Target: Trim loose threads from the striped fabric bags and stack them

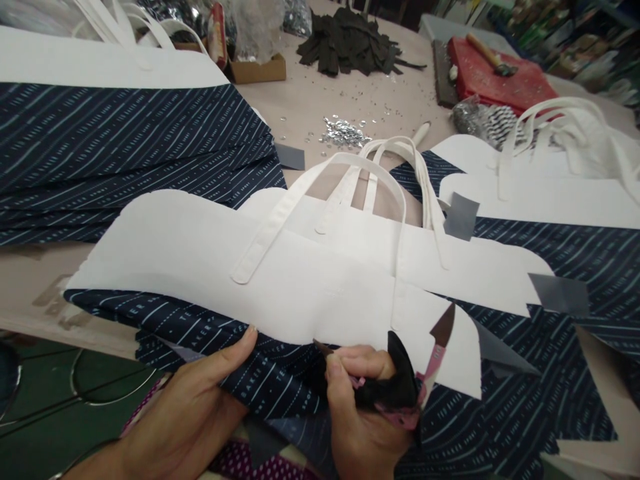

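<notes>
A bag piece with a white panel (210,260), a white strap handle (273,240) and navy printed fabric (200,327) lies across the table's front edge. My left hand (200,393) holds the fabric's near edge, thumb on top and fingers underneath. My right hand (363,407) grips what look like scissors (436,353) with pink-and-black handles, spread wide. One blade points up to the right; the other's dark tip shows by my fingertips, at the seam between panel and fabric. Part of the scissors is hidden by my fingers.
More bag pieces (125,140) lie left and right, with grey squares (461,215) among them. Behind are silvery bits (345,132), dark strips (345,43), a cardboard box (260,69) and a hammer (490,55) on a red pad (475,83).
</notes>
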{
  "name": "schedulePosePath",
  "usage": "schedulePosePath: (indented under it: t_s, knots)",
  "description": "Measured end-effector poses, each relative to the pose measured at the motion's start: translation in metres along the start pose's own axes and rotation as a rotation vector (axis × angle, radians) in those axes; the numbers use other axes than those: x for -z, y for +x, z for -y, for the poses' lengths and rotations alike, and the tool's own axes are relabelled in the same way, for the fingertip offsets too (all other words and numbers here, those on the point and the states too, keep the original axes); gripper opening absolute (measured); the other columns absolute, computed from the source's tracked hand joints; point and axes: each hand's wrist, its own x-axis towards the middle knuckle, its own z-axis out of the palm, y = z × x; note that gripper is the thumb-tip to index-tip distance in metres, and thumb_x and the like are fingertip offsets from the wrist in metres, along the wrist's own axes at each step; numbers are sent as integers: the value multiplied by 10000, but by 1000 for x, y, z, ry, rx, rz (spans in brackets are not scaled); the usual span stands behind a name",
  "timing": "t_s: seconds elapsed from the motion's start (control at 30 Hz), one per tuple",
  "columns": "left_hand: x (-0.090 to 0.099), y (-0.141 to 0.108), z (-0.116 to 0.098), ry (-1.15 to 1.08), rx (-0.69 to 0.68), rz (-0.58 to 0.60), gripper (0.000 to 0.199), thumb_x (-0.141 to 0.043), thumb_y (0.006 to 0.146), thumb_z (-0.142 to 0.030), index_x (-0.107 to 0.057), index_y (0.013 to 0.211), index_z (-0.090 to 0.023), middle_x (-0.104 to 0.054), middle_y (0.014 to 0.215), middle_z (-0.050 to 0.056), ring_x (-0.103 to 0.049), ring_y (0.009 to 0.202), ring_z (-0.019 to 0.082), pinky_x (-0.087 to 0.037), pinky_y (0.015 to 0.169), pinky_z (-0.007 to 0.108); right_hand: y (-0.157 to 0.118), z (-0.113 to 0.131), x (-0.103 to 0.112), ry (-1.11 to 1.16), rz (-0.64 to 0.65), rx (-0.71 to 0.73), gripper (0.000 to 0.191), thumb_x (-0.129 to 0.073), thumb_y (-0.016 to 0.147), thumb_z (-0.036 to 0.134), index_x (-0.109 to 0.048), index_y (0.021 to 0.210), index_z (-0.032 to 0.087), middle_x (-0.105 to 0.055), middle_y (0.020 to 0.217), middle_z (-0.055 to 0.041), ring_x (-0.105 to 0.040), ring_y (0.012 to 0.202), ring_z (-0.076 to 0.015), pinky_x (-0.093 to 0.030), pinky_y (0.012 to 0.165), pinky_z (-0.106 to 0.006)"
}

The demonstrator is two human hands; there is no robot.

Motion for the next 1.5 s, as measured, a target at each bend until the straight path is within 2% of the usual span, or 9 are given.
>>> schedulePosePath:
  t_s: [0.17, 0.33, 0.47, 0.67, 1.07, 1.2, 1.33, 1.43, 1.5]
  knots:
    - [-7, -2, -5, 98, -48, 94, 640, -735, 833, -425, -611, 1401, -155, -712, 1315, 139, -588, 1306, 380, -407, 1168, 557, -5, -5, -4, 26, 41, 16, 202, -684, 847, 91, -573, 766, 238, -641, 718, 58, -652, 669, -97, -535, 637, -209]
    - [-8, -1, -8, 122, -73, 119, 676, -710, 835, -500, -604, 1405, -153, -706, 1325, 139, -579, 1316, 377, -394, 1178, 556, -3, -6, 0, 114, 18, 5, 196, -680, 834, 86, -580, 753, 235, -646, 700, 56, -650, 637, -106, -536, 590, -216]
    - [-5, -2, -4, 95, -64, 94, 674, -698, 865, -433, -540, 1466, -171, -690, 1357, 126, -590, 1307, 360, -384, 1189, 540, 1, -4, 8, 213, -73, -60, 189, -703, 816, 97, -587, 736, 223, -652, 674, 61, -642, 585, -94, -537, 536, -184]
    - [-6, 0, 0, -102, -18, -47, 798, -760, 834, -249, -410, 1548, -319, -661, 1415, 47, -594, 1311, 325, -367, 1207, 507, 3, -4, 9, 157, -28, -37, 206, -688, 822, 84, -577, 709, 217, -641, 654, 53, -637, 589, -92, -553, 576, -183]
    - [-2, 0, 1, -124, -17, -30, 975, -793, 733, -101, -353, 1572, -332, -607, 1479, 38, -557, 1346, 339, -351, 1215, 508, 1, -4, 6, 113, 5, -4, 205, -657, 833, 76, -568, 730, 228, -627, 664, 62, -626, 591, -92, -528, 551, -182]
    - [3, 3, 2, -102, -17, -13, 930, -798, 740, -129, -394, 1558, -312, -608, 1475, 51, -537, 1364, 352, -345, 1215, 528, -1, -7, 4, 51, 54, 13, 218, -649, 852, 67, -550, 743, 228, -616, 699, 67, -623, 654, -72, -528, 633, -166]
    - [6, 6, 4, -100, -21, 20, 818, -765, 822, -205, -408, 1553, -290, -612, 1466, 60, -519, 1381, 340, -335, 1222, 527, -4, -13, 4, 72, 64, 36, 207, -663, 847, 70, -564, 772, 236, -623, 706, 56, -622, 650, -87, -522, 611, -192]
    - [9, 4, 8, -75, -98, 41, 758, -770, 831, -245, -464, 1524, -240, -640, 1429, 83, -501, 1391, 347, -349, 1219, 519, -7, -18, 8, 208, -4, 15, 173, -730, 837, 164, -600, 766, 253, -625, 660, 48, -625, 588, -130, -527, 548, -248]
    - [12, -2, 8, -26, -155, 36, 738, -797, 807, -276, -519, 1490, -240, -678, 1375, 85, -492, 1393, 357, -381, 1205, 512, -5, -21, 11, 296, 6, -40, 172, -766, 852, 295, -624, 762, 255, -619, 647, 30, -623, 581, -160, -528, 531, -285]
